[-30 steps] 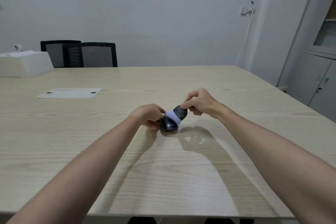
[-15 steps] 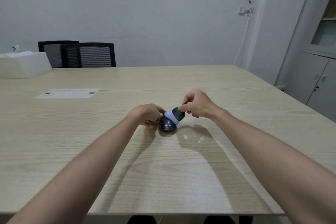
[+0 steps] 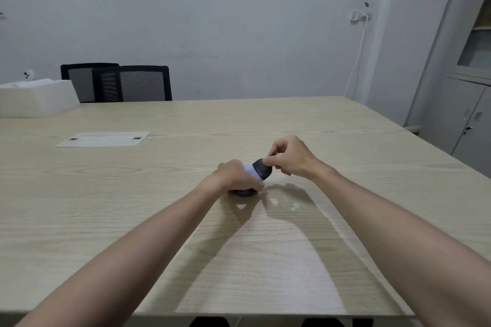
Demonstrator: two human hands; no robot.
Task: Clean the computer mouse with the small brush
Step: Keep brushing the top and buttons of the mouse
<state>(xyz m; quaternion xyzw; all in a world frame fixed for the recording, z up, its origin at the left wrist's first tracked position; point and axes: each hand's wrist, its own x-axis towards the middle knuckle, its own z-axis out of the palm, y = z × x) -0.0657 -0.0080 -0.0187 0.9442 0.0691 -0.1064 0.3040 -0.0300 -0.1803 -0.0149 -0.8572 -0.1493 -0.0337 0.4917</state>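
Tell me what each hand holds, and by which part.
Right hand pinches the brush by its dark top end. Left hand grips the mouse from above, covering most of it.

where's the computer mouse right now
In the head view the computer mouse sits on the wooden table near the middle, mostly covered by the left hand, with the small brush in the right hand just right of it.

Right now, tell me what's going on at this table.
A person is cleaning a computer mouse on the wooden table. The left hand covers and steadies the mouse, so only its dark lower edge shows. The right hand pinches the dark end of a small brush, its pale end angled down toward the mouse beside the left hand. Contact itself is hidden.
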